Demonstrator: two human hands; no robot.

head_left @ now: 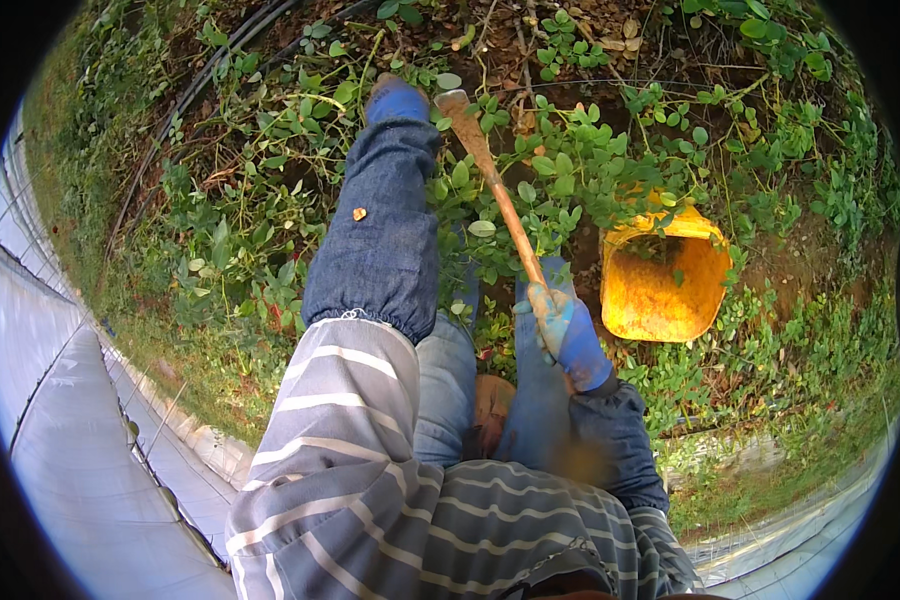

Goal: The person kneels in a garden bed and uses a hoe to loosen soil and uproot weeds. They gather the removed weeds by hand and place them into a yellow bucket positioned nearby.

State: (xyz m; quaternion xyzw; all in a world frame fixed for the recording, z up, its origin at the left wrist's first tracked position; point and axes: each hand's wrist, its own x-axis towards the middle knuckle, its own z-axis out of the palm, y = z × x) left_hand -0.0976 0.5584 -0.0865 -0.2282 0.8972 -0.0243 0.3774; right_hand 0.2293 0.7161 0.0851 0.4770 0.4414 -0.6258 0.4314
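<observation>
My left hand (pixel 397 99), in a blue glove, reaches forward among the leafy stems. Its fingers are mostly hidden, so I cannot tell whether they grip anything. My right hand (pixel 566 334), in a soiled blue glove, is closed around the wooden handle (pixel 511 214) of a hand tool. The tool's flat, rusty metal blade (pixel 466 120) points forward and lies just right of my left hand. Green leafy plants (pixel 570 161), probably rose bushes, surround the blade and my left hand.
A dirty yellow plastic container (pixel 664 300), its opening facing me, rests right of my right hand, partly under foliage. Black irrigation hoses (pixel 187 97) curve through the plants at left. Dry leaves (pixel 622 41) cover soil ahead. Pale plastic sheeting (pixel 60 420) borders the left side.
</observation>
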